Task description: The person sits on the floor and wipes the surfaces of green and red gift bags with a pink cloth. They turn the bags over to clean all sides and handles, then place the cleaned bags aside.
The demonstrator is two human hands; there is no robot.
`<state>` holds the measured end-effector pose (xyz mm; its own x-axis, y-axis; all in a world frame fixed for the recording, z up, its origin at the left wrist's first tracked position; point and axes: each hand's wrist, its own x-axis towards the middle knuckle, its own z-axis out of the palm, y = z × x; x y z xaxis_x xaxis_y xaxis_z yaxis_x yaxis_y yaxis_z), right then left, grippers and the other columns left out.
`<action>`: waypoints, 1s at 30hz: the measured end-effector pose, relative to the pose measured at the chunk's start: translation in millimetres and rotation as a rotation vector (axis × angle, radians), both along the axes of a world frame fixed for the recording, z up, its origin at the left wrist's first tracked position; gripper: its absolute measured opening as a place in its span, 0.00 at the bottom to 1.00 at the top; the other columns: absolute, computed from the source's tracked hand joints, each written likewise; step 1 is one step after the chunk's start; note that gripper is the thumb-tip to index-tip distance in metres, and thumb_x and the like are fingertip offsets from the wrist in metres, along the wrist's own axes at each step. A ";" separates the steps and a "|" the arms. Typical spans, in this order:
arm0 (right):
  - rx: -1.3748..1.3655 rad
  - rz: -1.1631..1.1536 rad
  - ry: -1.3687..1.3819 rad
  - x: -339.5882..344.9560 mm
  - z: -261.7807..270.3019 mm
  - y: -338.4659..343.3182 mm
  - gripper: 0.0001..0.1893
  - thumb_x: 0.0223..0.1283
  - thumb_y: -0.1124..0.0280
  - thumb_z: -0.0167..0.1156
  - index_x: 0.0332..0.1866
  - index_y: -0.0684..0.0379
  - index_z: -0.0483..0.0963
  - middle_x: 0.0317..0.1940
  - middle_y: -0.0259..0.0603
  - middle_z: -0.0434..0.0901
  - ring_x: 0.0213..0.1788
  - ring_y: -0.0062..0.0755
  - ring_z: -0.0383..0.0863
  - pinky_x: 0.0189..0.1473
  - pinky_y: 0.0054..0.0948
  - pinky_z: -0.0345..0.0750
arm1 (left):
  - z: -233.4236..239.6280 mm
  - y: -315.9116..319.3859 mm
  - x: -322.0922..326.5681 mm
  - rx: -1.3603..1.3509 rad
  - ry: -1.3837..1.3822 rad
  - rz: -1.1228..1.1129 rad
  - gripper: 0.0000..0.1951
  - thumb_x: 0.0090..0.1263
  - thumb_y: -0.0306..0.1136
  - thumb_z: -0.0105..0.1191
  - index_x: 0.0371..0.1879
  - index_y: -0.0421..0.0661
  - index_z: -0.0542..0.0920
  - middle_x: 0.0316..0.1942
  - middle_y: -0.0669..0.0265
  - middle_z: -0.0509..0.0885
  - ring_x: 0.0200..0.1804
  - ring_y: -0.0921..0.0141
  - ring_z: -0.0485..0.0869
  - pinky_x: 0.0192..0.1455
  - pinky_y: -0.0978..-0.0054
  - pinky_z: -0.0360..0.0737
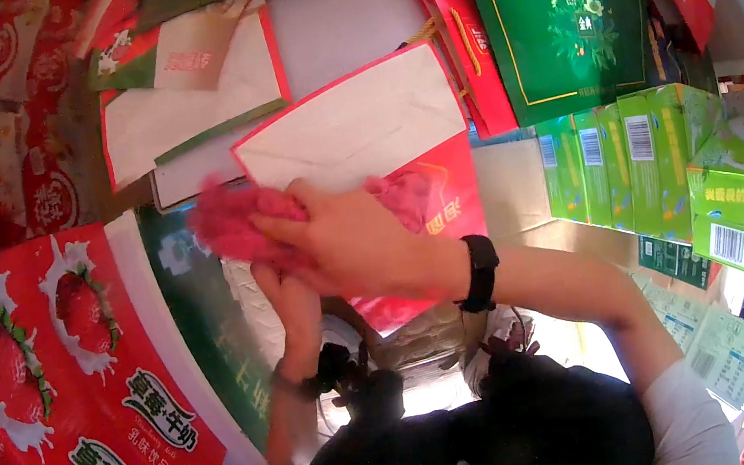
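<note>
A crumpled pink cloth (226, 222) is bunched between my two hands. My right hand (358, 234), with a black band at the wrist, lies over it with bent fingers. Below it, my left hand (293, 306) holds the cloth from underneath, most of its fingers hidden. More pink material (402, 195) shows past the back of my right hand; whether it joins the cloth I cannot tell. Beneath both hands lies a red paper gift bag (460, 219) with a white panel (349, 127) and gold print.
Strawberry-milk cartons (78, 392) stand at left, beside a dark green box (200, 316). A green SATINE gift bag (564, 23) and red bags (472, 58) stand at the back right. Light green boxes (643, 163) line the right. Opened white-lined packaging (196, 114) lies at the back.
</note>
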<state>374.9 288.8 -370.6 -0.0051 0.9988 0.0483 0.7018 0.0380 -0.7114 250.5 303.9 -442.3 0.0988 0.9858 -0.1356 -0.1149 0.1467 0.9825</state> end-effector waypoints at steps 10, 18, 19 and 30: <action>0.031 -0.239 -0.316 49.2 -14.0 -6.1 0.28 0.48 0.69 0.64 0.59 0.45 0.71 0.44 0.45 0.73 0.35 0.49 0.80 0.35 0.40 0.79 | 7.4 -8.4 -6.2 -0.079 0.023 -0.063 0.12 0.73 0.24 0.47 0.50 0.31 0.76 0.46 0.62 0.81 0.48 0.75 0.78 0.53 0.78 0.74; -0.023 -0.588 -0.336 114.1 -12.3 -5.6 0.25 0.52 0.67 0.61 0.60 0.47 0.72 0.49 0.50 0.74 0.46 0.51 0.78 0.45 0.40 0.78 | 20.7 -17.8 -1.4 -0.031 0.070 -0.152 0.17 0.72 0.28 0.50 0.55 0.29 0.74 0.47 0.59 0.82 0.47 0.73 0.80 0.52 0.77 0.75; -0.006 -0.555 -0.294 109.5 -10.1 -6.8 0.28 0.51 0.68 0.60 0.62 0.46 0.70 0.49 0.50 0.74 0.46 0.51 0.78 0.46 0.39 0.78 | 21.3 -18.1 -1.7 -0.048 0.074 -0.149 0.17 0.72 0.28 0.50 0.55 0.29 0.74 0.47 0.60 0.82 0.47 0.73 0.80 0.52 0.77 0.75; 0.025 0.104 -0.062 35.0 19.4 -22.4 0.29 0.48 0.66 0.64 0.60 0.41 0.71 0.44 0.47 0.69 0.30 0.45 0.79 0.29 0.39 0.76 | 37.5 -10.6 -5.2 -0.113 0.071 -0.099 0.18 0.69 0.23 0.50 0.57 0.33 0.74 0.40 0.62 0.84 0.38 0.76 0.81 0.40 0.82 0.76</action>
